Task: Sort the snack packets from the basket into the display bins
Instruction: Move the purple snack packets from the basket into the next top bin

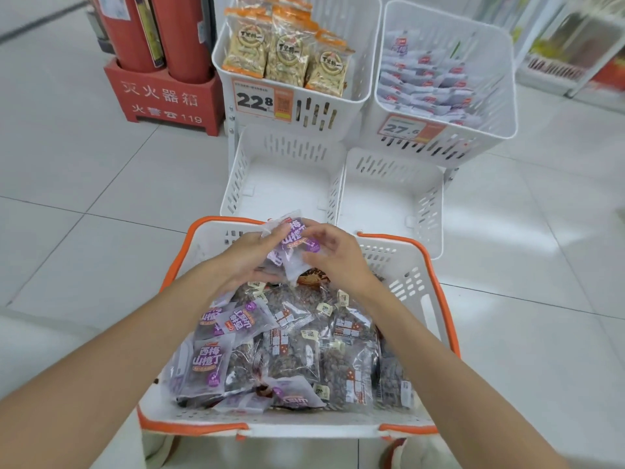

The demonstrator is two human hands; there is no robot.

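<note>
A white basket with orange rim (436,286) sits in front of me, full of snack packets (291,350), some purple-and-white, some clear with dark contents. Over its far end both hands hold purple-and-white packets (294,245). My left hand (245,262) grips them from the left and my right hand (333,257) pinches them from the right. Beyond the basket stand two empty white display bins, the left bin (284,177) and the right bin (392,191).
Behind and above the empty bins, one white bin (358,93) holds orange-topped nut packets with a 22.8 price tag, another bin (500,106) holds pale packets tagged 27.6. A red fire-extinguisher box (165,99) stands at the left. White tiled floor surrounds everything.
</note>
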